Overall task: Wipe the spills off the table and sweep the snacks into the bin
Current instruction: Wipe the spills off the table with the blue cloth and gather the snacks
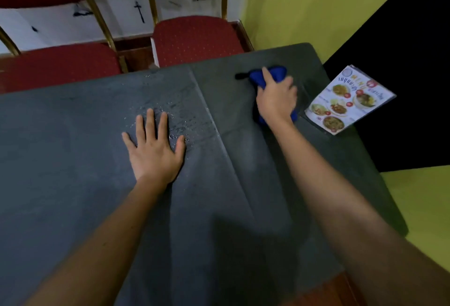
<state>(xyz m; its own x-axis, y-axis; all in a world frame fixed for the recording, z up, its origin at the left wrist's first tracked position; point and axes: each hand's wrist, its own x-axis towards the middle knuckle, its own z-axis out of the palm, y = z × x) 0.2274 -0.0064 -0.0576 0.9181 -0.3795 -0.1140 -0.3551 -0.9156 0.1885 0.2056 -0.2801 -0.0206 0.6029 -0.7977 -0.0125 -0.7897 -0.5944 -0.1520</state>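
Spills (170, 116) glisten as small droplets on the grey table (73, 159), spread around and beyond the fingertips of the left hand (154, 151). That hand lies flat on the tabletop, palm down, fingers spread, grasping nothing. A fold or seam in the grey covering runs from the far edge toward the near side, passing between the two hands.

Toward the far right corner, the right hand (276, 100) presses down on a blue cloth (267, 74), fingers curled over it. The cloth bunches out beyond the fingers and shows again under the wrist; its edges are blurred, and a dark patch at its far-left tip is too smeared to identify.

A menu (350, 100) lies at the table's right edge, just beside the cloth, overhanging the side. It carries photos of dishes with red round tags and lettering in a non-Latin script; it sits upside down to the viewer and the words are too small and soft to read.

Two red chairs (194, 38) with gold frames stand past the far edge, the left one partly cut off by the picture's border. Behind them, white sheets bear black marks that cannot be read as words. No snacks or bin can be made out.
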